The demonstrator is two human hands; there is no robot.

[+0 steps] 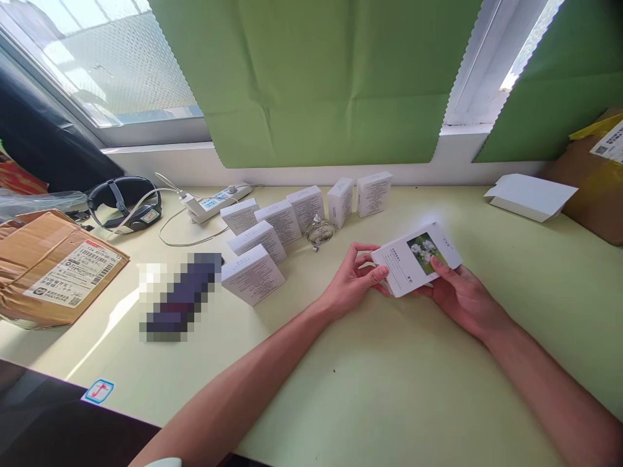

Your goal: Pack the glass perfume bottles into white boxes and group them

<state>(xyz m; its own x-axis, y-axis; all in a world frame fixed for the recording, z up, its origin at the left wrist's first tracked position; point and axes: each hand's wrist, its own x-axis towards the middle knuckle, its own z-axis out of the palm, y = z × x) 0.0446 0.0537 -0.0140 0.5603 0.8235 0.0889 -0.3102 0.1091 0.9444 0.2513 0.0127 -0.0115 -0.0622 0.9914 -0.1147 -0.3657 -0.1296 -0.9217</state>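
Observation:
Between my two hands is a white box (403,263) with a flower photo and printed text on its face, tilted just above the table. My left hand (357,275) grips its left end, thumb on the front. On the right end, my right hand (462,292) holds it with the thumb over the photo. Beyond my hands stand several similar white boxes with printed text, among them a near one (254,275) and a far one (374,194). A small clear glass bottle (320,230) stands beside them.
At left lie a brown parcel (97,295), a headset (129,204), a power strip (219,202) with a white cable and a blurred dark object (185,298). A folded white carton (530,194) and a cardboard box (588,188) sit at far right. Green blinds hang behind the table.

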